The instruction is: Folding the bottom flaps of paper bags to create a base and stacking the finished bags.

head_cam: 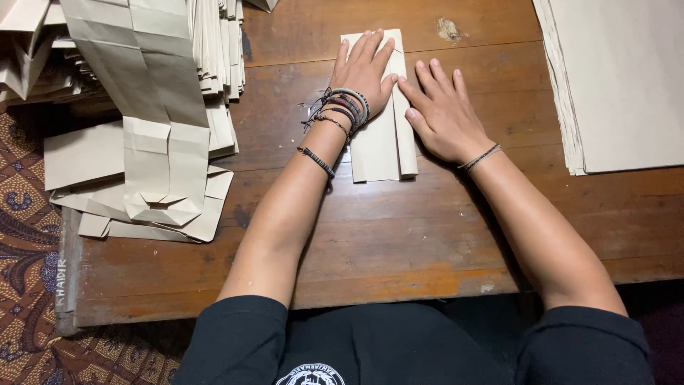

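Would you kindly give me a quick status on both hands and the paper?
Left hand flat on folded paper. Right hand pressing its right edge. Nothing in the way; sheet stack right, folded bags left.

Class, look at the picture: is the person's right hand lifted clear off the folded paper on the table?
No, the right hand lies flat with its thumb edge on the folded paper, beside the left hand.

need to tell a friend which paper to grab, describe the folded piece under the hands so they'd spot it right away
On the brown wooden table, look at the middle of the far half, between the heap of folded paper bags and the flat sheet stack. The folded paper lies there alone, narrow and creased lengthwise, with the left hand flat on it and the right hand at its edge.
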